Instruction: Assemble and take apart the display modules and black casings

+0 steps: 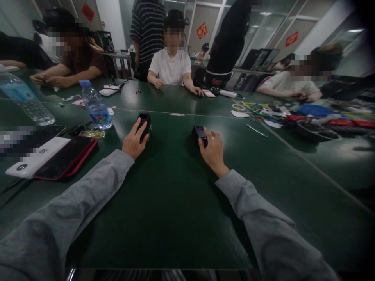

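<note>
Both my arms in grey sleeves reach forward over a dark green table [175, 203]. My left hand [134, 141] is curled round a small black box-like device [144, 121] standing on the table, fingers on its near side. My right hand [213, 150] grips a second small black device [199, 133] with a pale screen facing up, thumb on its left edge. The two devices stand about a hand's width apart.
At left lie a phone in a red case [66, 158], a white power bank [32, 160], a black phone and two water bottles [95, 105]. A metal tool [256, 130] and a heap of cables and parts [293, 115] lie at right. Several people sit along the far side.
</note>
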`<control>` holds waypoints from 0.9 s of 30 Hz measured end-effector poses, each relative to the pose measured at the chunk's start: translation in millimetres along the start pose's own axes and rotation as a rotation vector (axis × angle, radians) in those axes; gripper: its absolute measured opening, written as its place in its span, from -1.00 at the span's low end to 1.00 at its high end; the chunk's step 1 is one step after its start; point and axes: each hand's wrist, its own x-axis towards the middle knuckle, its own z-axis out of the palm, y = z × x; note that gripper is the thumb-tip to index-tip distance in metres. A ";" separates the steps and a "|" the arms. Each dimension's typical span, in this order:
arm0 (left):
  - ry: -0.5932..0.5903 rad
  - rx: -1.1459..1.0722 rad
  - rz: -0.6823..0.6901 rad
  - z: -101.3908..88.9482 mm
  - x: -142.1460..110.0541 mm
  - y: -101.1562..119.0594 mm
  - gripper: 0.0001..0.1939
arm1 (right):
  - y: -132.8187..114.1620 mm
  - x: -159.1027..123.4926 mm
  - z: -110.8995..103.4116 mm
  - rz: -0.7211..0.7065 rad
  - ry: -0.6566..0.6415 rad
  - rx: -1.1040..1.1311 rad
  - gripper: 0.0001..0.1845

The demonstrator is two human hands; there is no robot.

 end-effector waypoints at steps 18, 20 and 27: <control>0.167 -0.174 -0.266 12.0 2.6 -34.3 -0.50 | 10.1 2.4 9.2 0.017 0.043 0.080 -0.45; 0.121 -0.153 -0.301 14.8 2.2 -38.9 -0.51 | 12.8 2.7 11.7 0.042 0.053 0.121 -0.45; -0.027 -0.118 -0.320 18.6 0.4 -47.4 -0.48 | 33.0 5.0 32.3 0.202 0.069 0.355 -0.44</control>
